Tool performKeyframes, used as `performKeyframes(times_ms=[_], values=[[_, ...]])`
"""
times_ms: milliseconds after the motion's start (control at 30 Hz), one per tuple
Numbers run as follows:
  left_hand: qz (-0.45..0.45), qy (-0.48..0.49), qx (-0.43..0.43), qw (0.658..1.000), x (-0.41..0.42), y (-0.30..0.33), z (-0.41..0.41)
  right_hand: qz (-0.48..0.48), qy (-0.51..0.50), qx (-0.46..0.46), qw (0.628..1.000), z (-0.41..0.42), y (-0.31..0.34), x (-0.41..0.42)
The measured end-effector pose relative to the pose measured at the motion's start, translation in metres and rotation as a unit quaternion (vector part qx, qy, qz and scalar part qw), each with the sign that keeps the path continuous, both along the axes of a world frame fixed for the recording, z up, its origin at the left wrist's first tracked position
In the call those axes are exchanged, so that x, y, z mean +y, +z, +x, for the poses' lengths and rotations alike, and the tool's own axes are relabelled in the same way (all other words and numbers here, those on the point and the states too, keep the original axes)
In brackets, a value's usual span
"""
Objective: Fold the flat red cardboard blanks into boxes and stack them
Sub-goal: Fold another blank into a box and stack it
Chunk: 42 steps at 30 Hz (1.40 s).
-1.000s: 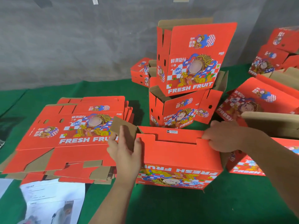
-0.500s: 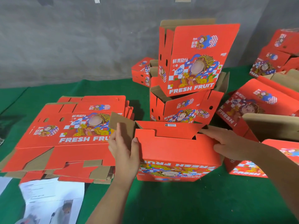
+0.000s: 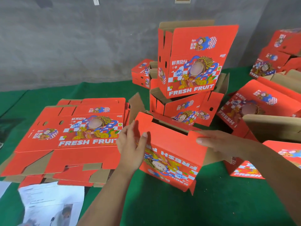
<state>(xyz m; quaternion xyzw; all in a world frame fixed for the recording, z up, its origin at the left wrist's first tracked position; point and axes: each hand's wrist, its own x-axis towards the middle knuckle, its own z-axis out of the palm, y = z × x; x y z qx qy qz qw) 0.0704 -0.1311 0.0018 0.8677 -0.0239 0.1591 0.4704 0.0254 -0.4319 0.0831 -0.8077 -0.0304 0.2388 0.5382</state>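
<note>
The half-folded red box [image 3: 171, 154] is standing upside down on the green table [image 3: 211, 201]; the left hand [image 3: 130, 150] is pinching its left flap, the right hand [image 3: 223, 143] is resting flat-fingered on its right corner. The cardboard is probably light and stiff, bending only at creases; holding near the corners is looking safest.

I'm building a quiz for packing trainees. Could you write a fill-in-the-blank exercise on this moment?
1. The box being folded shows its FRESH FRUIT print ____ to the camera.
2. The left hand grips the box's ____ end.
3. The flat blanks lie on a ____ cloth.
4. The printed paper sheet lies ____ the flat blanks, nearer the camera.

Missing words: upside down; left; green; in front of
</note>
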Motion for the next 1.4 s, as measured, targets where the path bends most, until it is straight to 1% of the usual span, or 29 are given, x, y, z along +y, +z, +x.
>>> performKeyframes(times_ms=[67,100,133,200,267,300,367,400,433,500,567,667,733,767,867,900,933,1000,1033,1100,1133,1167,1200,1233,1300,1333,1400], values=[[0.013,0.014,0.014,1.000,0.000,-0.002,0.005,-0.070,0.005,-0.042,0.997,0.001,-0.004,0.001],[-0.003,0.013,0.023,1.000,0.001,-0.001,0.009,-0.117,0.002,-0.063,0.991,0.000,-0.003,0.000],[-0.025,-0.001,0.032,0.999,0.003,-0.001,0.015,-0.156,0.001,-0.074,0.985,0.000,-0.004,0.001],[-0.052,-0.062,0.064,0.995,0.009,0.001,0.026,-0.200,0.003,-0.089,0.976,-0.001,-0.011,-0.003],[-0.035,-0.098,0.084,0.991,0.016,0.002,0.034,-0.264,0.012,-0.108,0.958,-0.003,-0.014,-0.004],[-0.011,-0.098,0.084,0.992,0.019,0.003,0.035,-0.313,0.015,-0.124,0.941,-0.003,-0.016,-0.005],[0.028,-0.091,0.066,0.993,0.024,0.004,0.032,-0.437,0.014,-0.193,0.879,-0.004,-0.026,-0.003],[0.042,-0.082,0.056,0.994,0.025,0.006,0.027,-0.486,-0.003,-0.223,0.845,-0.004,-0.033,-0.002],[0.051,-0.074,0.047,0.995,0.026,0.009,0.022,-0.515,-0.038,-0.240,0.822,-0.004,-0.039,0.001],[0.063,-0.060,0.010,0.996,0.023,0.013,0.007,-0.527,-0.117,-0.256,0.802,-0.001,-0.046,0.007],[0.089,-0.065,-0.026,0.994,0.017,0.014,-0.011,-0.515,-0.159,-0.257,0.802,0.002,-0.048,0.015],[0.095,-0.072,-0.044,0.992,0.011,0.007,-0.028,-0.512,-0.136,-0.218,0.820,0.007,-0.048,0.024],[0.118,-0.068,-0.080,0.987,0.016,0.001,-0.024,-0.502,-0.123,-0.203,0.832,0.008,-0.048,0.026],[0.136,-0.066,-0.099,0.984,0.017,0.000,-0.021,-0.510,-0.120,-0.204,0.827,0.009,-0.048,0.025],[0.209,-0.054,-0.126,0.968,0.011,0.000,-0.021,-0.574,-0.125,-0.218,0.779,0.011,-0.049,0.024],[0.213,-0.062,-0.123,0.967,0.006,-0.002,-0.024,-0.585,-0.125,-0.217,0.771,0.012,-0.050,0.025],[0.194,-0.081,-0.118,0.971,0.003,-0.003,-0.025,-0.586,-0.123,-0.211,0.773,0.013,-0.051,0.026],[0.141,-0.142,-0.096,0.975,0.008,-0.003,-0.020,-0.561,-0.126,-0.192,0.795,0.014,-0.056,0.026],[0.144,-0.173,-0.079,0.971,0.013,-0.001,-0.015,-0.546,-0.130,-0.193,0.805,0.014,-0.057,0.026],[0.227,-0.209,-0.048,0.950,0.019,0.007,-0.008,-0.513,-0.144,-0.227,0.815,0.012,-0.057,0.025],[0.277,-0.209,-0.024,0.938,0.017,0.011,-0.005,-0.482,-0.161,-0.256,0.822,0.010,-0.055,0.026],[0.311,-0.200,0.000,0.929,0.012,0.015,-0.001,-0.442,-0.195,-0.289,0.826,0.007,-0.053,0.028],[0.329,-0.187,0.022,0.925,0.005,0.018,0.003,-0.403,-0.253,-0.321,0.818,0.003,-0.052,0.029],[0.334,-0.176,0.035,0.925,-0.002,0.020,0.008,-0.366,-0.333,-0.341,0.799,-0.001,-0.054,0.030],[0.328,-0.141,0.036,0.933,-0.014,0.021,0.017,-0.276,-0.484,-0.337,0.759,-0.013,-0.060,0.030],[0.322,-0.120,0.037,0.938,-0.018,0.022,0.019,-0.228,-0.520,-0.321,0.758,-0.017,-0.063,0.027],[0.321,-0.081,0.049,0.942,-0.024,0.022,0.023,-0.125,-0.528,-0.286,0.790,-0.022,-0.069,0.018]])
